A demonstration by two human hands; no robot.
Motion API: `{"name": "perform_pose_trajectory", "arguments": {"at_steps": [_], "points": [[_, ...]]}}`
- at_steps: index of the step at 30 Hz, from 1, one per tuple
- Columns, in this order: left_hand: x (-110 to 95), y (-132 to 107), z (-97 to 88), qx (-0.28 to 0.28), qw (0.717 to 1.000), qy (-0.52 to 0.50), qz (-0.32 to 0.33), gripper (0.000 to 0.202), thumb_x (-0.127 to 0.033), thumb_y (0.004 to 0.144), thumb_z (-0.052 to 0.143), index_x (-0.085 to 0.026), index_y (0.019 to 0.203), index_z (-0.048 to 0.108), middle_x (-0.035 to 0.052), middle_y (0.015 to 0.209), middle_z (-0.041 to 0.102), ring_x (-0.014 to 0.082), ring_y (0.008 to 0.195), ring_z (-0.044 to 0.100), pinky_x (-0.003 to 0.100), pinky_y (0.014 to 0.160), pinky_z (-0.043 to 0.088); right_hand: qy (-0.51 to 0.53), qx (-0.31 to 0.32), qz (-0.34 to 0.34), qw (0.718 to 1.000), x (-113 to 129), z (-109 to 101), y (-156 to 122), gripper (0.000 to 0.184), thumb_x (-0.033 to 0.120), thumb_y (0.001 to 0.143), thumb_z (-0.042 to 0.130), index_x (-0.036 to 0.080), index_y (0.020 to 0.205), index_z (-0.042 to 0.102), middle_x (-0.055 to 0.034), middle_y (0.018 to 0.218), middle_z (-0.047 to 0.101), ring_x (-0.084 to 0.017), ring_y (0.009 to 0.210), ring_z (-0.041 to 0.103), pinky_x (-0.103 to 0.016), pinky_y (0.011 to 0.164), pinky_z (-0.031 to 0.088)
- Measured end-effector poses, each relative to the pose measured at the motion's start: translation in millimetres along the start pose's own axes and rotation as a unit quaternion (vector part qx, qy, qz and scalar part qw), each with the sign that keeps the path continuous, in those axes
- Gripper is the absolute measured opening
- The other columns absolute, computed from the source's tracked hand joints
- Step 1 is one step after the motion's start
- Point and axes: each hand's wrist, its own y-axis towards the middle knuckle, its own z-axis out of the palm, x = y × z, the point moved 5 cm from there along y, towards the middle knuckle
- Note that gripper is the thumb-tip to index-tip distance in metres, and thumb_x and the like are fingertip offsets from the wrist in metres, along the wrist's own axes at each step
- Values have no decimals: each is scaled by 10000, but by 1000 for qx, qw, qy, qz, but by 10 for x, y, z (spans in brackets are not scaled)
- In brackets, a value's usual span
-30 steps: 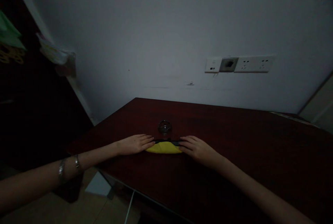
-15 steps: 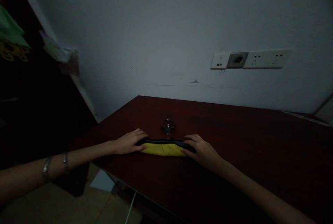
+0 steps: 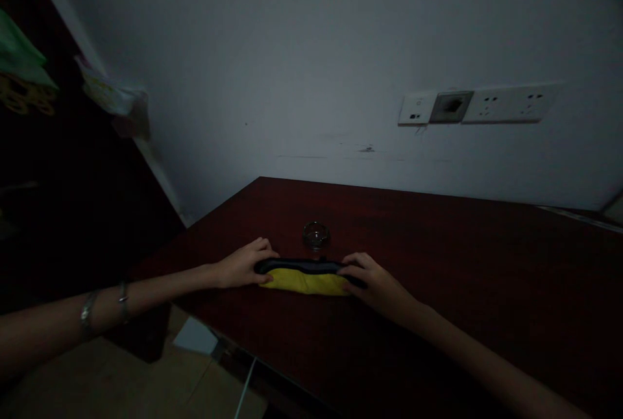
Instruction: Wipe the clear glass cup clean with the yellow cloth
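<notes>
A long, narrow black-and-yellow bundle (image 3: 304,281) that looks like folded or rolled fabric lies on the dark red table. Its far edge is black and its near side yellow; the dim light hides what exactly it is. My left hand (image 3: 246,264) grips the left end, thumb on the near side and fingers over the far side. At the right end, my right hand (image 3: 377,283) holds it in the same way, fingers curled over the black edge. Just beyond the bundle stands a small round glass ashtray (image 3: 316,235), apart from both hands.
The dark red tabletop (image 3: 462,263) meets a pale wall with a row of sockets (image 3: 479,106). To the left, a green cloth (image 3: 19,46) and a bag (image 3: 114,96) hang. A white cable (image 3: 246,388) runs down below the table's front edge.
The black part of the bundle shows wider between my hands, its edge now curving. My fingers have shifted slightly at both ends, and the view has moved a little.
</notes>
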Motion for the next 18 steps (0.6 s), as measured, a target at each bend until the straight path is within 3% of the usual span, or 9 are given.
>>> {"name": "perform_pose_trajectory", "arguments": {"at_steps": [4,8,10,14,16,18], "points": [[-47,-21,21,12,999,-41,-13,293,-279,754,580,-191,1033,605,40,922,547,160,839,529,271,761,432,46,-4,14,999,3,32,17,200,185,794,558,244,972,628,-70,1063,583,-191,985,571,-347,858,485],[-110,-7,-51,36,992,-106,-51,256,-229,727,573,-167,971,617,20,892,621,136,778,562,235,708,431,122,-2,71,990,-39,81,30,498,132,737,591,251,1211,494,-62,1126,604,-198,1034,574,-367,914,459],[-140,15,-146,75,983,-148,-80,244,-222,729,560,-158,953,630,5,833,638,119,708,558,216,645,421,166,14,96,981,-39,91,46,561,128,726,586,249,1257,451,-54,1110,622,-194,992,601,-362,881,480],[-131,85,-393,144,941,-283,-116,257,-256,721,595,-167,959,638,0,829,651,129,729,577,221,654,432,328,33,154,931,-12,17,123,519,191,722,588,229,1224,462,-43,999,658,-180,869,648,-315,743,535],[-45,128,-449,150,940,-284,-118,269,-264,724,598,-172,975,632,10,891,649,143,782,585,243,704,445,384,37,172,906,-6,-39,164,509,224,716,599,229,1208,467,-49,1051,649,-188,913,642,-320,764,532],[94,154,-397,142,951,-234,-141,299,-306,750,569,-157,1006,608,28,892,639,148,743,584,258,676,455,346,34,188,918,-43,-83,180,450,231,723,591,223,1164,508,-49,1022,657,-194,891,644,-327,755,529]]}}
